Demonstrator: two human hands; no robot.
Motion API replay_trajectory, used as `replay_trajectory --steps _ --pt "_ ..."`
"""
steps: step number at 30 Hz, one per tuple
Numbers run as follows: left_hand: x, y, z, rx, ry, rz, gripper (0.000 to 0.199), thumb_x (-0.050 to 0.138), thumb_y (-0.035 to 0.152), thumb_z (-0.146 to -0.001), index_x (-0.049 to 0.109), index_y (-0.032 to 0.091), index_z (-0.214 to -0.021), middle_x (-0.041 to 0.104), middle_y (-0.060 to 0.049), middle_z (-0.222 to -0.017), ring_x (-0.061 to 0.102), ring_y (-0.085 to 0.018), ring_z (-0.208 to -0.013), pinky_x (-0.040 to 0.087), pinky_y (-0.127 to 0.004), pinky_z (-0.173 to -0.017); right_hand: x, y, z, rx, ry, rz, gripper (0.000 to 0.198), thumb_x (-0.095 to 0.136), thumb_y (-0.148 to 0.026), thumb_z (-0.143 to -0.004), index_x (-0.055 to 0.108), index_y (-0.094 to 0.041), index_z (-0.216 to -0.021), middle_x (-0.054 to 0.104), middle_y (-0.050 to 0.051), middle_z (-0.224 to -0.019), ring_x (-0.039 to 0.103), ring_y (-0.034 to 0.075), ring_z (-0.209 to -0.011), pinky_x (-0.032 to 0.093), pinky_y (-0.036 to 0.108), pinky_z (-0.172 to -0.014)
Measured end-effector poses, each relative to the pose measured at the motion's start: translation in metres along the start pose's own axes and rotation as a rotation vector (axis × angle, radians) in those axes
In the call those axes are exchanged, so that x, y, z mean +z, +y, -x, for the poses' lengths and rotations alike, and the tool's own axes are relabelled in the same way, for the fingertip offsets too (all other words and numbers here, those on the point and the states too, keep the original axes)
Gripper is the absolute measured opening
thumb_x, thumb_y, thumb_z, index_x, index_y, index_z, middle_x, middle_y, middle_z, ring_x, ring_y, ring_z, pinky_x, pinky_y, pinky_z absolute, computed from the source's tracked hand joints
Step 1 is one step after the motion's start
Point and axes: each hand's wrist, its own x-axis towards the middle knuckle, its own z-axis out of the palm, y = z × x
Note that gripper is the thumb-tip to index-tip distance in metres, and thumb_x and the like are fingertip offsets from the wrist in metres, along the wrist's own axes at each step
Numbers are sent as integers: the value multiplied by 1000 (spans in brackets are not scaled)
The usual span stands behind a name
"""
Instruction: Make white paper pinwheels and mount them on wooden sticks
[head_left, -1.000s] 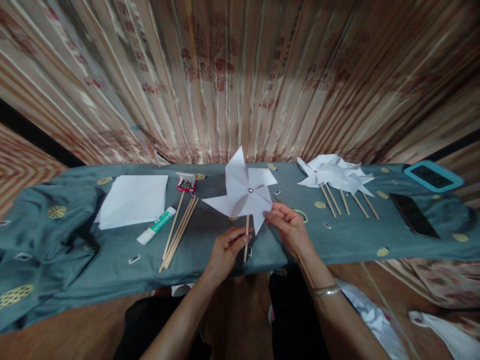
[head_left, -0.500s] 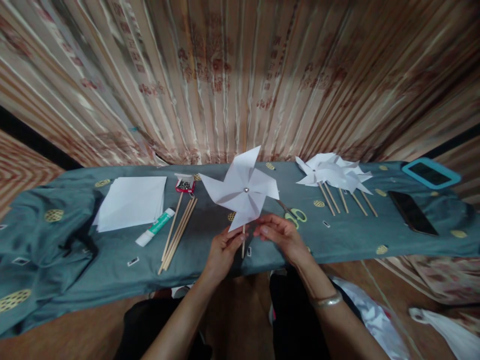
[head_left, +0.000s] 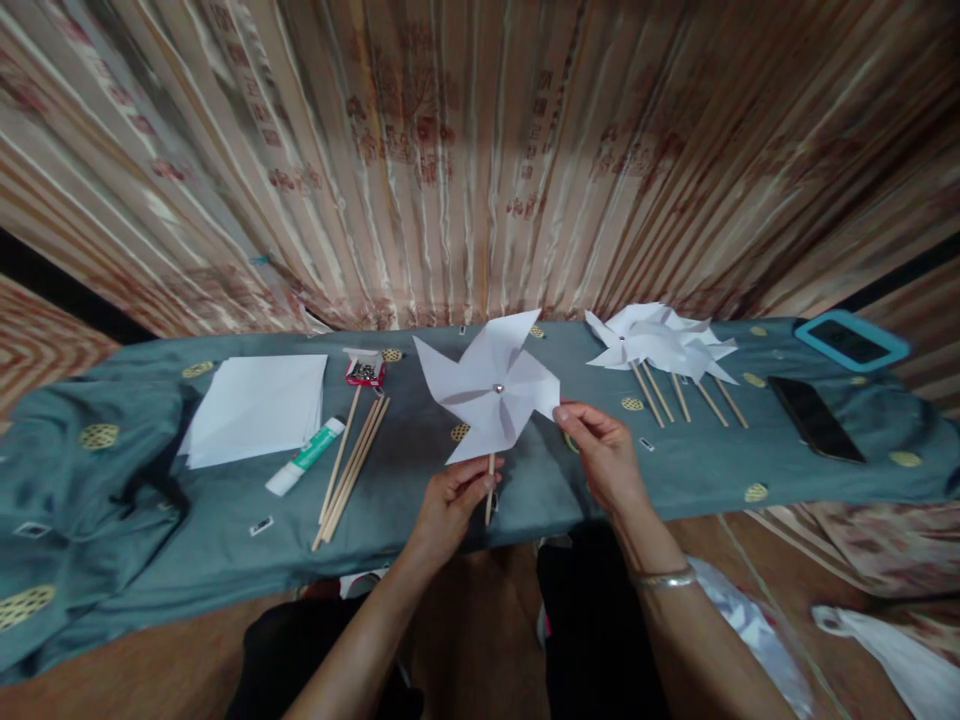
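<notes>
A white paper pinwheel with a shiny pin at its centre stands upright in front of me, above the cloth-covered table. My left hand is closed round its thin wooden stick, just below the paper. With thumb and fingers, my right hand pinches the tip of the pinwheel's right blade. Behind the right hand the scissors are almost wholly hidden; only a bit of green handle shows. To the left lie several loose wooden sticks and a small red box of pins.
A stack of white paper and a glue stick lie on the left of the table. Several finished pinwheels rest at the right, beside a black phone and a blue-framed device. A curtain hangs behind.
My right hand has moved right and up from beside the stick and now grips a blade tip. The pinwheel has turned slightly and shifted a little right. The left hand keeps its hold.
</notes>
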Motion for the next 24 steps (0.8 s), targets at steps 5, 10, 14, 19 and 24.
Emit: replay_trajectory --steps 5,10,14,19,24 --pt "-2 1 -3 73 19 -9 29 71 37 -72 77 20 -94 73 -5 -87 66 -18 -81 50 -28 -77 3 1 19 119 -343 74 22 78 -43 -66 74 -22 -69 71 -1 -74 59 14 -70 46 28 -70" --pt "-3 2 -4 68 14 -7 31 72 40 -71 78 18 -92 74 -7 -90 67 -21 -84 51 -31 -82 4 9 36 219 -642 313 26 75 -42 -69 74 -19 -81 71 2 -74 61 14 -67 46 26 -62" --pt "0 4 -6 4 22 49 36 75 40 -67 77 18 -95 76 -8 -92 68 -22 -84 52 -33 -81 12 19 45 202 -575 353 28 74 -43 -70 72 -18 -82 73 4 -78 64 16 -68 48 26 -62" --pt "6 7 -9 -12 33 63 37 73 39 -70 75 17 -99 76 -7 -88 68 -20 -84 51 -31 -82 24 25 51 178 -470 281 27 75 -44 -69 70 -18 -76 71 3 -71 64 16 -66 49 28 -64" --pt "11 8 -13 24 57 101 47 75 38 -67 71 17 -108 74 -7 -97 66 -21 -93 50 -34 -89 17 24 46 126 -391 279 22 72 -42 -72 67 -20 -71 64 -2 -61 56 13 -56 43 26 -56"
